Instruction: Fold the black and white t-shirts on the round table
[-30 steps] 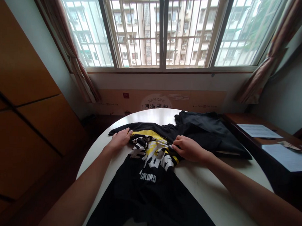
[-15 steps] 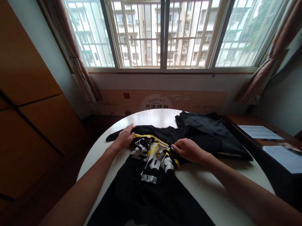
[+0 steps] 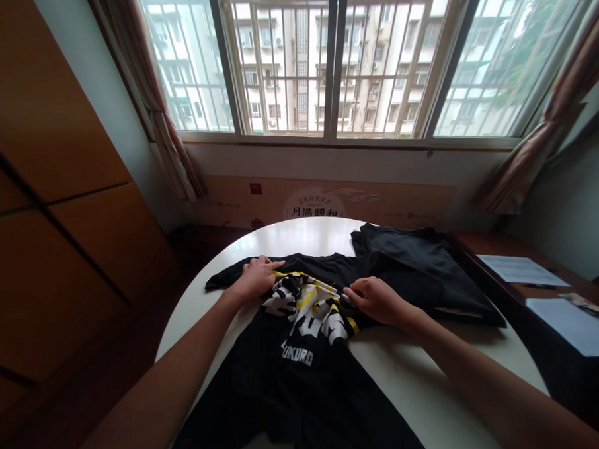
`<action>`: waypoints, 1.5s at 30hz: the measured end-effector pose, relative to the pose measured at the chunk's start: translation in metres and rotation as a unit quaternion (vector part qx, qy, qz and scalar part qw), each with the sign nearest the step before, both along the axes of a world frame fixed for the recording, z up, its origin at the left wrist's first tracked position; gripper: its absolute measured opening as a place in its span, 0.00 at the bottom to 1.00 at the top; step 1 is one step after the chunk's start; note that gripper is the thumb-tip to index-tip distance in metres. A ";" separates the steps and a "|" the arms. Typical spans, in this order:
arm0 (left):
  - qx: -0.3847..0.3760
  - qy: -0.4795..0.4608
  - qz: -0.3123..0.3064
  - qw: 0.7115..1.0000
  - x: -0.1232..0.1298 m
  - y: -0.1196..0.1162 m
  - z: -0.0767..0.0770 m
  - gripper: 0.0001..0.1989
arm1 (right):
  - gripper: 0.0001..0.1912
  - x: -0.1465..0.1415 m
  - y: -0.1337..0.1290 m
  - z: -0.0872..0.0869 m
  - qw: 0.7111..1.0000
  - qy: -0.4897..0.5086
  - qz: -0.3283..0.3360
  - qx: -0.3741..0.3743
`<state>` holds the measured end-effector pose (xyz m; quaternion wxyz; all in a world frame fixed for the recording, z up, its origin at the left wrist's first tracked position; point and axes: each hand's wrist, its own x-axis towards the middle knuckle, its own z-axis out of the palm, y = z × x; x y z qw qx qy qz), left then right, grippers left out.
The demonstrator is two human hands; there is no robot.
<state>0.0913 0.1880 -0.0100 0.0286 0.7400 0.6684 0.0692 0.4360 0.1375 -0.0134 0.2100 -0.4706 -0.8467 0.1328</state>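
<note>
Head cam: right hand (image 3: 375,299) has the bunched black shirt (image 3: 282,396) pinched; left hand (image 3: 258,277) is on the cloth, can't tell if it's gripping. Shirt's on the white table (image 3: 299,231), between the hands and running nearer. Looks like a gathering step, so next probably calls for keeping both sides even. Nearer than the grip it reads "UKURO", maybe cut off by a crease; panel (image 3: 410,197) beyond says "ZANKEE" and 月满颐和.

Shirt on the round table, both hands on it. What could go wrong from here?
1. Creasing: the white-and-yellow print on the black shirt is bunched between the left hand and the right hand, so wrinkles might stay in.
2. Snagging: beyond the right hand, the shirt seems to meet the dark garment; black against black hides the boundary, so a pull could shift both.
</note>
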 end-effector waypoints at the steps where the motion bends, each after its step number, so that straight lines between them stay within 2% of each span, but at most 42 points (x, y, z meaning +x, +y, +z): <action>1: -0.001 0.005 -0.003 1.000 0.000 -0.001 -0.001 0.31 | 0.24 0.000 0.000 0.000 1.000 0.001 0.001 -0.001; 9: 0.014 0.059 -0.016 0.998 0.008 -0.010 0.001 0.33 | 0.25 0.000 0.002 0.000 1.000 0.007 0.000 -0.006; 13: 0.059 0.039 -0.063 0.996 0.011 -0.011 0.004 0.22 | 0.25 0.001 0.004 -0.002 1.000 0.004 -0.001 -0.008; 15: 0.081 0.002 -0.085 0.993 0.012 -0.008 0.004 0.21 | 0.25 0.002 0.005 -0.003 1.000 0.004 -0.004 -0.009; 18: 0.105 -0.070 -0.118 0.985 0.014 -0.003 -0.001 0.27 | 0.25 0.002 0.005 -0.004 1.000 0.008 -0.003 -0.004; 21: 0.075 -0.066 -0.137 0.985 0.015 0.000 -0.005 0.34 | 0.25 0.002 0.005 -0.004 1.000 0.008 0.001 -0.002; 24: 0.048 -0.029 -0.136 0.989 0.014 0.002 -0.007 0.34 | 0.25 0.002 0.006 -0.004 1.000 0.002 -0.003 -0.001; 27: 0.038 -0.024 -0.138 0.989 0.013 0.003 -0.007 0.29 | 0.25 0.002 0.006 -0.004 1.000 -0.003 -0.008 -0.005; 32: 0.014 -0.005 -0.100 0.995 0.018 -0.003 -0.001 0.26 | 0.23 0.001 0.005 -0.004 1.000 -0.008 -0.004 0.007; 36: 0.015 -0.029 -0.085 0.996 0.024 -0.007 0.008 0.18 | 0.21 0.000 0.005 -0.005 0.999 0.001 0.019 0.034; 39: 0.023 -0.041 -0.071 0.996 0.025 -0.008 0.012 0.21 | 0.21 0.001 0.006 -0.007 0.999 0.008 0.030 0.040; 42: 0.032 -0.049 -0.071 0.996 0.023 -0.007 0.012 0.22 | 0.20 0.001 0.006 -0.007 0.999 0.011 0.031 0.039; 45: 0.041 -0.059 -0.052 0.996 0.021 -0.005 0.008 0.15 | 0.21 0.000 0.006 -0.007 0.999 0.012 0.027 0.035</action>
